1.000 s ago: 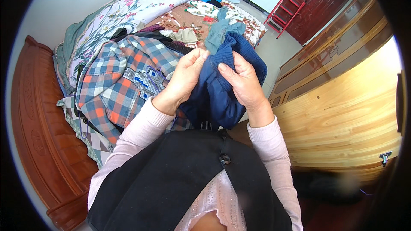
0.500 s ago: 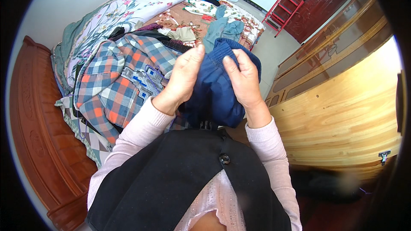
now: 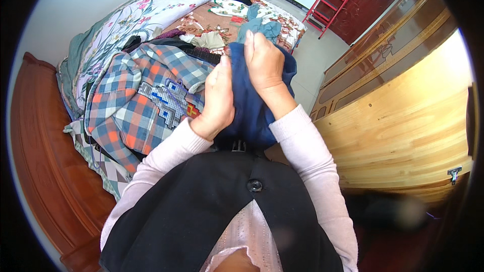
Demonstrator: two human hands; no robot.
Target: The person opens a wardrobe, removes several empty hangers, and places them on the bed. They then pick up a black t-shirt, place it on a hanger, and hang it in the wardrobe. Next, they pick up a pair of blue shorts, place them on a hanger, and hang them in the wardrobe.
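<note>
A navy blue garment (image 3: 252,111) of smooth cloth hangs in front of my body, between my two hands. My left hand (image 3: 217,98) is closed at its left edge, thumb up, with most of the fingers hidden from view. At the top, my right hand (image 3: 264,63) is closed in a fist over the garment's edge. Below and to the left of my left hand, a plaid shirt (image 3: 118,100) in orange, blue and white lies spread on the bed, with a grey pixel-like patch (image 3: 169,103) on it.
Dark clothes (image 3: 171,43), a beige cloth (image 3: 209,40) and a grey-green garment (image 3: 262,29) lie on the bed beyond. A flowered quilt (image 3: 136,15) is at the far left. To the right stand a wooden panel (image 3: 393,121) and, farther off, a red stepladder (image 3: 330,2) by a door (image 3: 370,5).
My right hand has moved left and up, turning over into a fist on the garment. The ribbed band that showed between my hands is now covered. My left hand has shifted slightly down.
</note>
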